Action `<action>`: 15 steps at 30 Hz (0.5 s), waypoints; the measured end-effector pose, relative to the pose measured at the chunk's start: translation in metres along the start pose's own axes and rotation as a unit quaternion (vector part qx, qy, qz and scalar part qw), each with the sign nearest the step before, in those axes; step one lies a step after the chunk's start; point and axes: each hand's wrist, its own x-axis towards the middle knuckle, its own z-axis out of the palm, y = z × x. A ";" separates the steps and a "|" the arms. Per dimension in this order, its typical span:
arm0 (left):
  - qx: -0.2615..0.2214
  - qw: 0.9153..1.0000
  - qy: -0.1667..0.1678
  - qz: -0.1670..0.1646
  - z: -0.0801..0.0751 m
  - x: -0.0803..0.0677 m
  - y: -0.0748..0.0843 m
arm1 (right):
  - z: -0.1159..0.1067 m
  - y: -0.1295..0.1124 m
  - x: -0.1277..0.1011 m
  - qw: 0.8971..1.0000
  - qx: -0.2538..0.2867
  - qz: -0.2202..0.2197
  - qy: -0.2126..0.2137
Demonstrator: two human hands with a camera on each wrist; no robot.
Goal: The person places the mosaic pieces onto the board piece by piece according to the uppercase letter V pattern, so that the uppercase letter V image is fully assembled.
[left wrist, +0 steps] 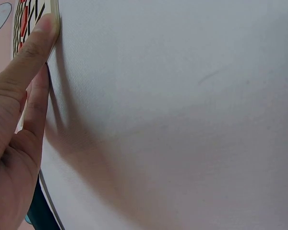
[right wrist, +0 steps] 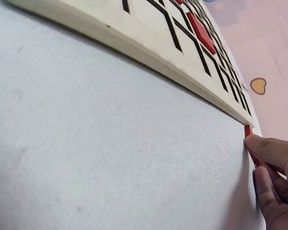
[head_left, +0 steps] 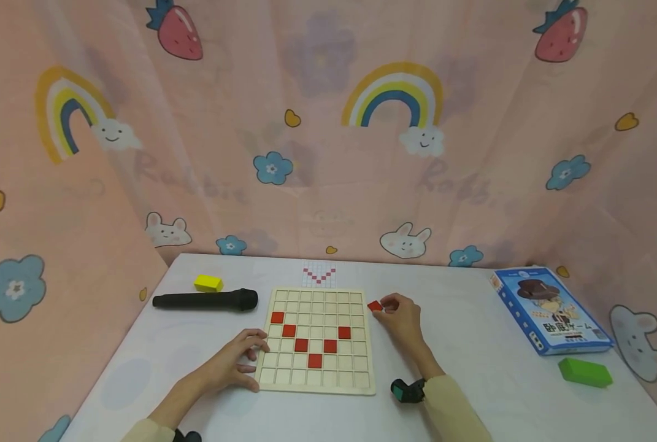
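A square cream grid board (head_left: 345,377) lies on the white table, with several red square tiles in its cells making a lopsided V. At its left side is my left hand (head_left: 231,363), fingertips on the edge and thumb by the near left corner. In the left wrist view those fingers look fairly straight against the board's side. Just off the board's right edge, my right hand (head_left: 404,320) pinches another red square tile (head_left: 375,305) between thumb and fingers. The right wrist view shows this tile (right wrist: 248,130) tilted close beside the board's corner.
Behind the board lies a paper grid (head_left: 319,274) printed with a red V. A black microphone (head_left: 207,300) and a yellow block (head_left: 208,283) lie at left. On the right are a blue game box (head_left: 551,310) and a green block (head_left: 585,372). A patterned pink curtain (head_left: 328,202) hangs behind.
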 end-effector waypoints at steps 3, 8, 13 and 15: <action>0.002 1.000 0.001 0.002 0.000 0.001 0.000 | -0.003 0.002 0.001 1.000 0.010 0.005 -0.007; 0.008 1.000 0.004 -0.001 -0.001 0.000 0.002 | -0.011 0.009 0.003 0.999 0.035 -0.004 -0.035; 0.006 1.000 0.003 -0.003 0.000 -0.001 0.003 | -0.018 0.016 0.003 0.998 0.050 0.003 -0.045; 0.006 1.000 0.003 -0.004 0.000 -0.001 0.003 | -0.022 0.016 0.001 0.997 0.057 0.002 -0.046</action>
